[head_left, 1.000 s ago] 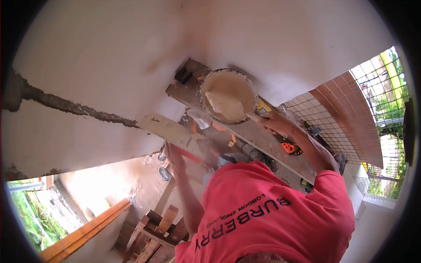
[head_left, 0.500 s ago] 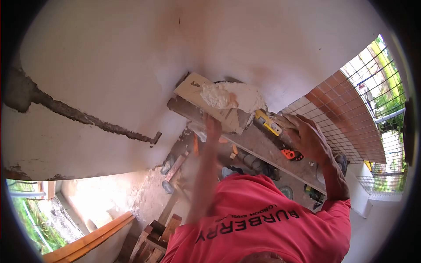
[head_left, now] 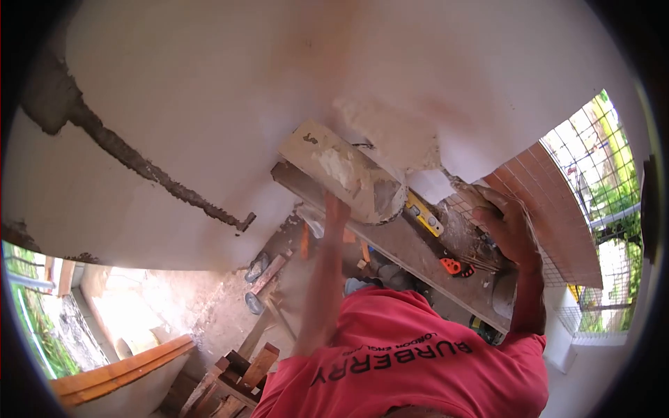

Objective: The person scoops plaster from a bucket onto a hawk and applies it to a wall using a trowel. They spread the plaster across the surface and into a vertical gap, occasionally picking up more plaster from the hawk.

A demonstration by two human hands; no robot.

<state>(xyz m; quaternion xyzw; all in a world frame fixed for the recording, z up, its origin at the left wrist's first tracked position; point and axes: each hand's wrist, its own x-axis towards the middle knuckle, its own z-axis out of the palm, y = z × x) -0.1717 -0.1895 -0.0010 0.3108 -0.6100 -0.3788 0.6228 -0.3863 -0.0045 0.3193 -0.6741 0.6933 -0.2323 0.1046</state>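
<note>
My left hand is closed under a long, pale plaster-smeared board, which has a thin layer of wet plaster on top. My right hand is wrapped round the handle of a trowel, beyond the board's right end. The trowel's blade lies against or close to the white wall, at a beige patch of plaster; the blade's outline blends with the plaster.
Beneath the board is a dusty ledge with a yellow spirit level and an orange-handled tool. Wire mesh covers the opening at right. Wooden pieces stand lower left. A rough groove crosses the wall.
The trowel has moved off the board and onto or near the wall. The heap of plaster on the board is much smaller. The view has shifted slightly.
</note>
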